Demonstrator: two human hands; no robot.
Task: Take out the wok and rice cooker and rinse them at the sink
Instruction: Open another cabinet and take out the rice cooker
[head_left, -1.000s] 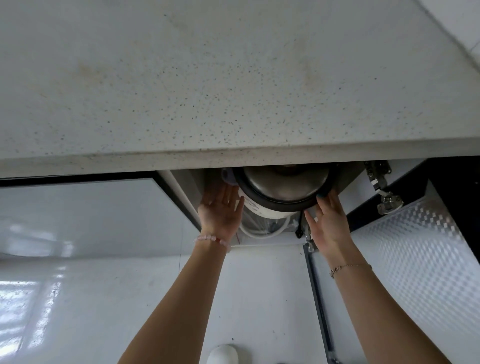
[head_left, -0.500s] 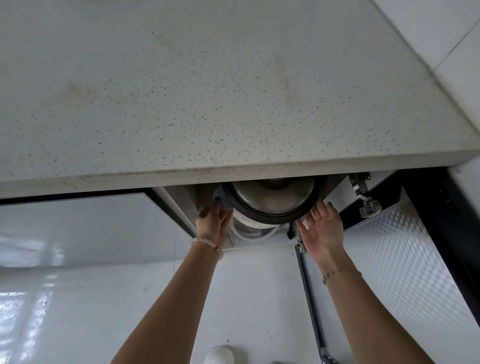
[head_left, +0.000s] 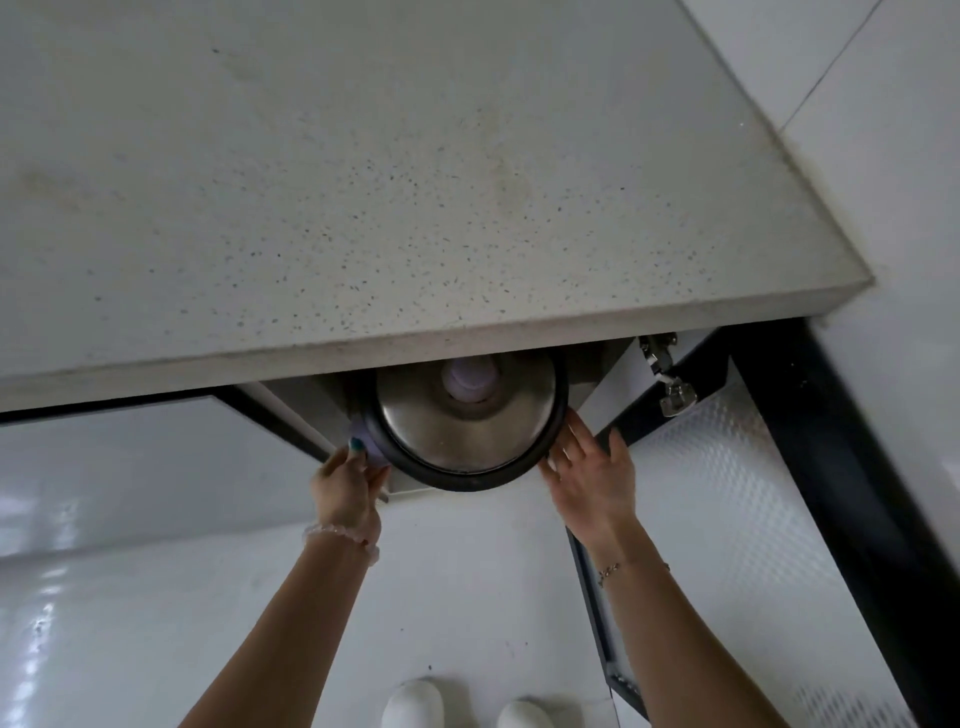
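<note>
From the head camera, looking down past a thick countertop (head_left: 363, 182) of pale stone flecked with dark specks, its front edge square and matte; beneath that edge, in the open cabinet mouth, sits the rice cooker (head_left: 462, 426), half out from under the overhang; its round lid is brushed steel, domed and dully reflective, ringed by a smooth black band (head_left: 467, 480), with a lavender knob (head_left: 470, 382) at the centre, partly hidden by the counter; the left hand (head_left: 345, 488) is at the cooker's left side, fingers curled round a lavender part there, thumb up with a teal nail, a bracelet of pale round beads (head_left: 343, 535) on the wrist; the right hand (head_left: 592, 478) lies against the cooker's right side, fingers straight and fanned, tips touching the black band, a thin chain bracelet (head_left: 618, 569) on its wrist; to the right the cabinet door (head_left: 727, 519) stands swung open, its inner face covered in a shiny embossed sheet of small raised diamonds, framed in black, with a metal hinge (head_left: 670, 389) near its top; to the left a closed door (head_left: 130, 441) is flat, glossy and white; below, the floor (head_left: 156, 597) is smooth glossy white with streaks of glare; two rounded white shoe toes (head_left: 413, 709) show at the bottom edge.
</note>
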